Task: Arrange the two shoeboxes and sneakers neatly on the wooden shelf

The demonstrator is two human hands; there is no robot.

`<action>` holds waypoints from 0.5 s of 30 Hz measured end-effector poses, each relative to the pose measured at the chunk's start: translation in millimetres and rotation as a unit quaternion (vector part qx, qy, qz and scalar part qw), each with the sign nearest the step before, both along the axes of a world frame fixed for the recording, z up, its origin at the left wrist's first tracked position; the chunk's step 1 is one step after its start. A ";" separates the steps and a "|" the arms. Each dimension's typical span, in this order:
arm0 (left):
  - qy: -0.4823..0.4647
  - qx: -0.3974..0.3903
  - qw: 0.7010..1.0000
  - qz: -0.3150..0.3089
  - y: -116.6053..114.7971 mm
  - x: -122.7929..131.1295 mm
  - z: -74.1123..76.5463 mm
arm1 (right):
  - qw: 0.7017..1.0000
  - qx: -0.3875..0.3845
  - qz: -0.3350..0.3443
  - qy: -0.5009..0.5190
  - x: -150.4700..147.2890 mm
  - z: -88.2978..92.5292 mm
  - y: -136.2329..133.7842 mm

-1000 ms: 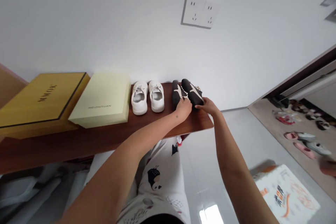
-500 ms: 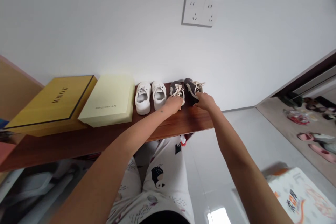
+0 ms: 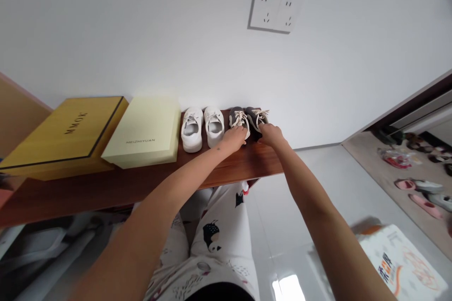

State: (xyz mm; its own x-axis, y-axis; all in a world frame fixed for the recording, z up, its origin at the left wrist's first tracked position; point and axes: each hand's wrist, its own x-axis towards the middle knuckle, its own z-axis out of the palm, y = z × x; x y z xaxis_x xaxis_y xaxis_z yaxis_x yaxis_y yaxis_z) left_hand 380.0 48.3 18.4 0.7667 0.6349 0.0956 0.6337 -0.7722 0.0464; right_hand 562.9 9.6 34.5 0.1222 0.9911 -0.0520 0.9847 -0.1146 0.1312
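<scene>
Two dark grey sneakers with cream laces stand side by side near the right end of a reddish-brown wooden shelf [image 3: 226, 171]. My left hand [image 3: 236, 138] grips the heel of the left dark sneaker [image 3: 238, 116], its fingertips partly hidden. The right dark sneaker [image 3: 254, 115] is held at its heel by my right hand [image 3: 270, 135], with the thumb low at the back. Just left of them sits a pair of white sneakers, the nearer-to-hand one [image 3: 213, 127] and its mate [image 3: 192, 130], toes toward the wall.
Left on the shelf lie a pale yellow box [image 3: 144, 131] and a gold box [image 3: 70, 136]. A double socket [image 3: 275, 11] is on the wall. At right, pink slippers [image 3: 425, 205] and other shoes rest on a mat, with a white package [image 3: 402, 258] on the floor.
The right dark sneaker has moved left, closer against the other dark one, with my right hand on it. My left hand has stayed at the left dark sneaker.
</scene>
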 end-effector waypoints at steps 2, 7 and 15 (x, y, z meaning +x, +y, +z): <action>-0.003 -0.004 1.000 0.000 0.9 0.9 -1.2 | 1.000 0.005 0.003 0.001 -0.8 -2.9 2.9; -0.008 0.000 1.000 0.016 -1.7 1.9 -4.2 | 1.000 0.008 0.009 -0.002 -6.2 -12.7 4.1; -0.152 0.026 0.988 0.022 -38.2 -23.2 -4.5 | 0.985 0.165 0.002 0.052 -32.2 -6.5 -25.0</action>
State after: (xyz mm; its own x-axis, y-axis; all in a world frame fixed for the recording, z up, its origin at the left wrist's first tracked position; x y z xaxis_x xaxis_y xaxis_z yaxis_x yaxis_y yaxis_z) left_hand 356.8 10.0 13.9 0.6699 0.6547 0.3502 0.6293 -0.7510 0.2001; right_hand 530.7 -15.4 27.9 0.1284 0.9565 0.2620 0.9915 -0.1293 -0.0139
